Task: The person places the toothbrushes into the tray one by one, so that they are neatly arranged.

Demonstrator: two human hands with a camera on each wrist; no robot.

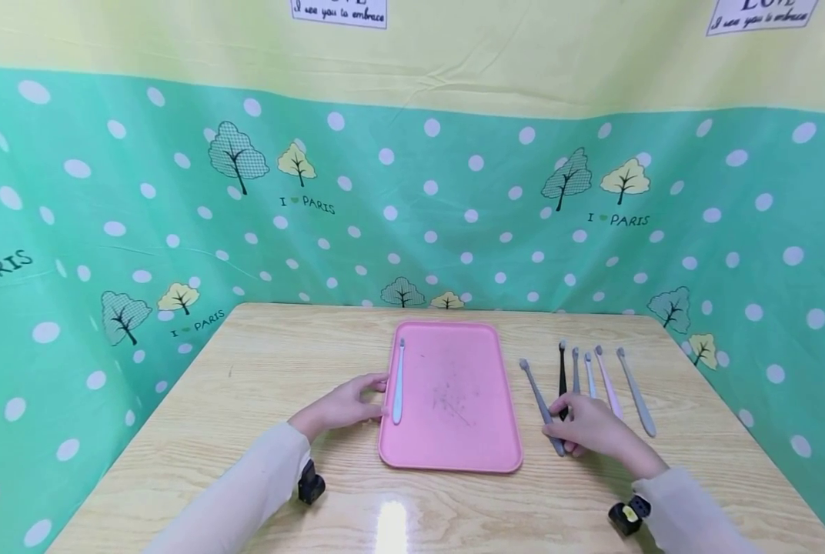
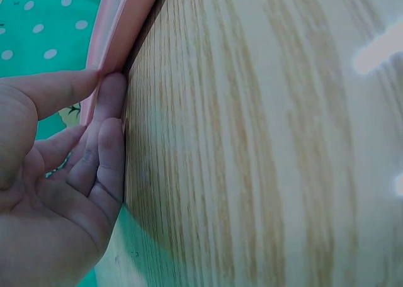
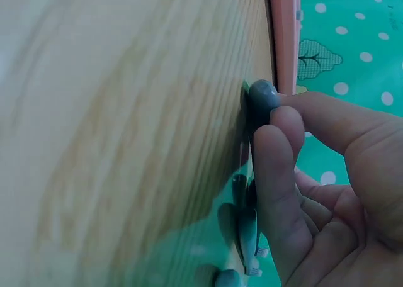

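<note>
My left hand (image 1: pixel 349 402) holds the left rim of a pink tray (image 1: pixel 454 450), with the thumb at the rim and fingers against the side wall in the left wrist view. A light blue toothbrush (image 1: pixel 398 388) lies lengthwise inside the tray, along its left side. To the right of the tray, my right hand (image 1: pixel 592 425) pinches the lower handle of a grey toothbrush (image 1: pixel 536 387). That handle's rounded end (image 3: pixel 263 94) shows between thumb and fingers in the right wrist view. Partly behind this hand lies a black toothbrush (image 1: pixel 562 369).
Right of the black one, more toothbrushes lie in a row: a grey-blue one (image 1: pixel 576 372), a light blue one (image 1: pixel 589 373), a pink one (image 1: pixel 609 382) and a grey one (image 1: pixel 637 394). The wooden table (image 1: pixel 281 346) meets a patterned curtain (image 1: pixel 357 254) at the back.
</note>
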